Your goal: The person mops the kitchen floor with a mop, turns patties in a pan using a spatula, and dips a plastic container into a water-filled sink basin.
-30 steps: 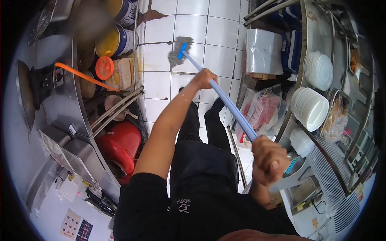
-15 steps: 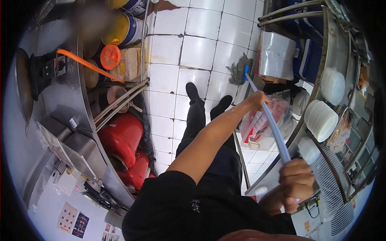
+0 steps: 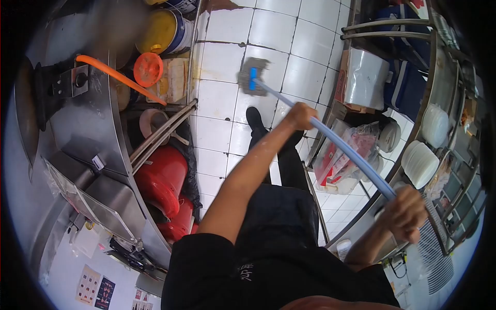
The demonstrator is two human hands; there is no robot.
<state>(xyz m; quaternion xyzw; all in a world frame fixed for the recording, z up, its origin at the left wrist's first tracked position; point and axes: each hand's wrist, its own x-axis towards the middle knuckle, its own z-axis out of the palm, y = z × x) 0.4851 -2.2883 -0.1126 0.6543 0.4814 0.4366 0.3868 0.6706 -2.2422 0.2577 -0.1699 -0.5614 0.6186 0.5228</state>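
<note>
A mop [image 3: 342, 145] with a long light-blue handle slants across my view. My left hand [image 3: 300, 117] is closed around the shaft partway down. Near the upper end, my right hand [image 3: 405, 213] grips the same handle beside the right-hand counter. Grey strands of the mop head [image 3: 258, 85] lie on the white tiled floor [image 3: 219, 98], slightly blurred, with a blue clamp [image 3: 253, 78] joining them to the shaft. The mop head is just ahead of my black shoe [image 3: 254, 119]; the other foot is partly hidden behind my left forearm.
Left, below a steel counter, are red buckets [image 3: 165, 175], a yellow-and-blue bucket [image 3: 159, 32] and an orange hose [image 3: 119, 78]. Right, a shelf holds a clear-wrapped package [image 3: 366, 77] and plastic bags [image 3: 351, 150]; stacked white containers [image 3: 421, 163] stand above. Metal rails edge both sides.
The mop head has swept left across the tiles, away from the right shelf. My left hand moved left with the shaft, while my right hand shifted slightly right.
</note>
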